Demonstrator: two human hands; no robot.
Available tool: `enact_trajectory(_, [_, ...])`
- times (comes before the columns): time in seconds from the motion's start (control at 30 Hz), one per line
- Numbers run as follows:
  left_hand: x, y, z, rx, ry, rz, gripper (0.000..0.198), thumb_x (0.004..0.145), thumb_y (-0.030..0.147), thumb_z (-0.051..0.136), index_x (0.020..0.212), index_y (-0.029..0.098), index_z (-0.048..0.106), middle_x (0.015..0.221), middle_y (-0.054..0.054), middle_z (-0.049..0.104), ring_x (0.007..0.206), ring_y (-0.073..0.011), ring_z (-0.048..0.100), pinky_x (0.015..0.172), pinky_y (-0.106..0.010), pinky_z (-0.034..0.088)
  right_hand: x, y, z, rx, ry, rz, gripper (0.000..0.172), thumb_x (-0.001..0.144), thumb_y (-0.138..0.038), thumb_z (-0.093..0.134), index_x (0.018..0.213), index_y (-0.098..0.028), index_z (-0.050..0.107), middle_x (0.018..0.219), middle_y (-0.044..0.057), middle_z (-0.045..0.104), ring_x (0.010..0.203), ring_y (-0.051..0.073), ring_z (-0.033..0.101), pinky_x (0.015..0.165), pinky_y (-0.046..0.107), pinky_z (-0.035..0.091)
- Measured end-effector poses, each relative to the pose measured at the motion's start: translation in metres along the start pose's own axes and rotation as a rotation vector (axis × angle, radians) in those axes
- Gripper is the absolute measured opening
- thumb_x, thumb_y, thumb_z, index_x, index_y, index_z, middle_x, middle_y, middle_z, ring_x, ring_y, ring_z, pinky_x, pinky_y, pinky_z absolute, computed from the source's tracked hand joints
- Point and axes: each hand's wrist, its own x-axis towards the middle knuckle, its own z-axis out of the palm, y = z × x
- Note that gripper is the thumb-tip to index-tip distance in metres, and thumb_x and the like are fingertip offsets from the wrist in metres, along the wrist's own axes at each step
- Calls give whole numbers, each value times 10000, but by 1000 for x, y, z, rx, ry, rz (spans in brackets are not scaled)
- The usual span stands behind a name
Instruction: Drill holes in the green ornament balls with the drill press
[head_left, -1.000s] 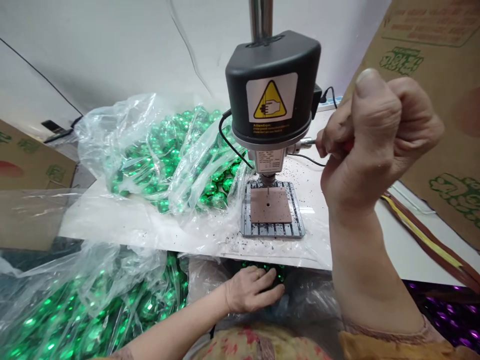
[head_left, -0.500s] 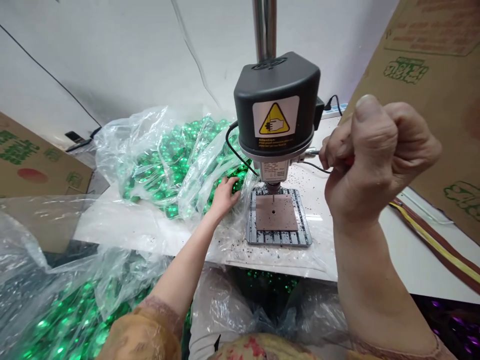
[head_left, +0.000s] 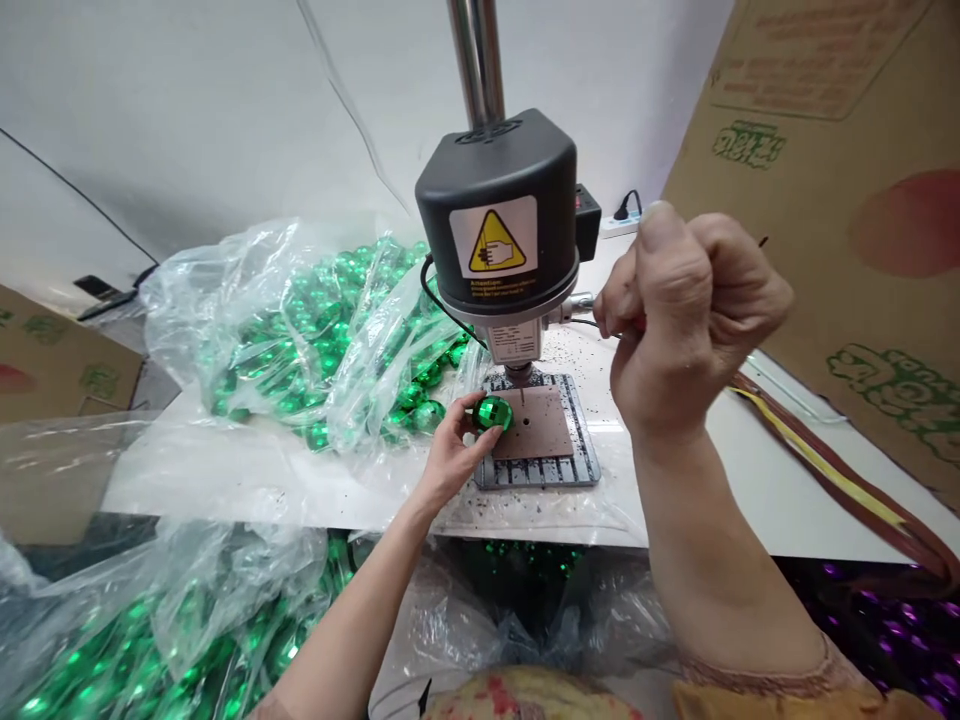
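Between the fingers of my left hand is a shiny green faceted ball, held over the left edge of a brown board. The board lies on the slotted metal base of a small drill press and has a dark hole in it. A thin drill bit points down above the board. My right hand is closed around the feed lever at the press's right side; the grip end is mostly hidden by my fingers.
Clear plastic bags with many green balls spread left of the press. Dark shavings litter the white table. Cardboard boxes stand at both sides. A brown and yellow strap lies right. More green balls fill a bag below.
My left hand has come right from the bag of balls to the drill base, now with a green ball. My right hand stays on the lever. The view has shifted.
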Motion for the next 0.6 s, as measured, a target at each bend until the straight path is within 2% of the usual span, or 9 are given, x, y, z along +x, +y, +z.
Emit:
enact_trajectory(0.17, [13, 0, 10, 23, -49, 11, 522, 810, 358, 771, 1279, 202, 604, 1068, -68, 695, 849, -168, 630, 760, -287, 516, -1, 0, -2, -125, -30, 27, 468, 946, -341, 580, 592, -246, 287, 493, -44, 319, 419, 117, 329, 432, 339, 300])
enact_trajectory(0.33, [18, 6, 17, 156, -79, 108, 485, 808, 323, 774, 1257, 214, 627, 1106, -68, 666, 860, -168, 608, 764, -294, 502, -2, 0, -3, -116, -35, 27, 464, 947, -336, 573, 604, -245, 274, 509, -40, 309, 432, 118, 326, 439, 339, 302])
enact_trajectory(0.47, [20, 9, 25, 252, -43, 181, 468, 782, 301, 796, 1214, 201, 643, 1030, -54, 642, 860, -177, 609, 763, -304, 508, -3, -1, -3, -132, -45, 15, 464, 952, -347, 566, 615, -244, 263, 518, -39, 292, 439, 114, 324, 438, 333, 301])
enact_trajectory(0.6, [18, 8, 31, 220, 11, 175, 447, 770, 258, 798, 1178, 195, 627, 1080, -62, 678, 985, -212, 650, 866, -345, 531, -1, -2, -1, -179, -58, -6, 455, 966, -396, 538, 622, -245, 283, 518, -39, 291, 446, 112, 333, 437, 330, 302])
